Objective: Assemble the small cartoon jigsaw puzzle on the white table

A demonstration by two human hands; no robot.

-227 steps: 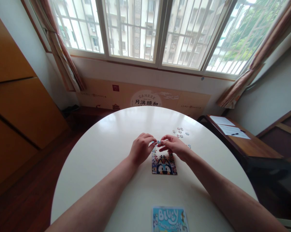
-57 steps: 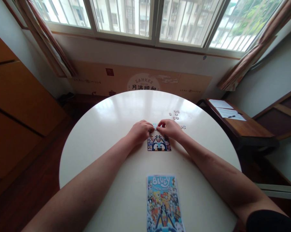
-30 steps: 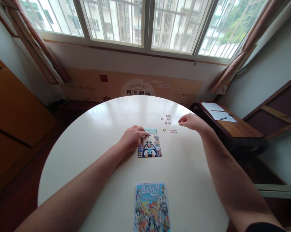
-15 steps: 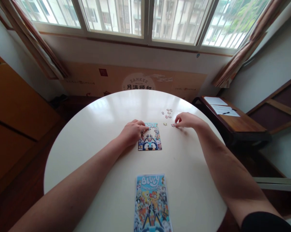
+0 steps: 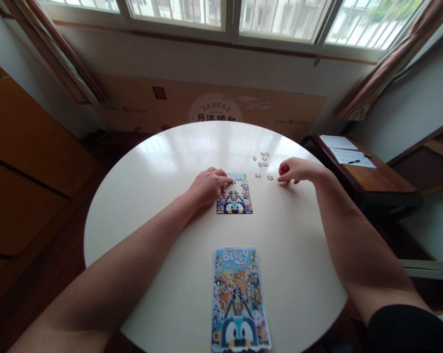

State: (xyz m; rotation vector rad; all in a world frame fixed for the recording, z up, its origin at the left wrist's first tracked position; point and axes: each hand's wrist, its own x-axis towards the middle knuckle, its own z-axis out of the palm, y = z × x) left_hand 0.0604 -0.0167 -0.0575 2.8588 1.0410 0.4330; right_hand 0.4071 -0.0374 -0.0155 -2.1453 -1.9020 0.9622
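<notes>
A partly assembled jigsaw puzzle (image 5: 235, 208) lies on the white round table, with a gap in its upper middle. My left hand (image 5: 207, 186) rests over its left edge, index finger stretched onto the top of the gap, holding nothing. To the right of the puzzle lie a loose puzzle piece (image 5: 270, 177) and a yellowish piece (image 5: 258, 175). My right hand (image 5: 298, 170) hovers just right of the nearer piece, fingers loosely bent and apart, with nothing visible in them. Several more loose pieces (image 5: 263, 164) are grouped farther back.
A printed reference picture (image 5: 239, 299) in the puzzle's design lies on the near part of the round table (image 5: 151, 162). Beyond the right edge stands a wooden side table (image 5: 385, 174) bearing papers (image 5: 348, 156) and a pen. A window and a printed cardboard panel (image 5: 125, 98) are behind.
My right hand has drawn slightly right, off the loose piece it was touching, and its fingers have parted. My left hand stays on the puzzle. The view has tilted down a little.
</notes>
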